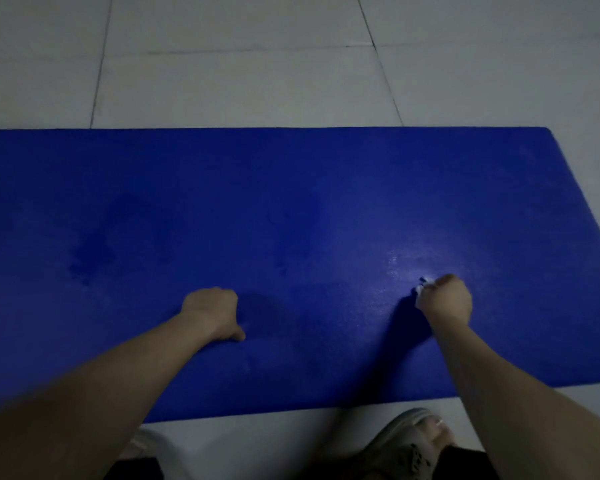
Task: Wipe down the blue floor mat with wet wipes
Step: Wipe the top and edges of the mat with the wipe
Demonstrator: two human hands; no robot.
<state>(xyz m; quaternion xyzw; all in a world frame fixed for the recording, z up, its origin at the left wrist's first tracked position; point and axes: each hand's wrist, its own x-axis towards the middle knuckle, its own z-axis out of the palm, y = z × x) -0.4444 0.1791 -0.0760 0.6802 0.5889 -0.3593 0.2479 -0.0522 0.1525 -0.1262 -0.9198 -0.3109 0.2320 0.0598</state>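
Leaning over the mat, we braced our left hand on its near half. The fingers were curled under into a fist that held nothing, with the knuckles and thumb resting on the blue surface. We judged that this took our weight and kept the mat from sliding while the other hand worked. Further right, our right hand was closed tightly round a bunched white wipe. Only a small tuft of it showed past the fingers, pressed down onto the mat. Wadding it small seemed to us a way to put firm pressure on one spot.

The mat lay flat and ran across the view, off the left edge, with its right end in sight. On its left part we saw darker patches, likely damp from wiping. Just beyond the wipe there was a pale wet sheen. The far right end looked dry, so we judged that part was not yet wiped. Under it was a floor of pale tiles with thin dark joints, in dim light. Nearest us, a grey slipper stood on the tiles just off the mat's near edge.
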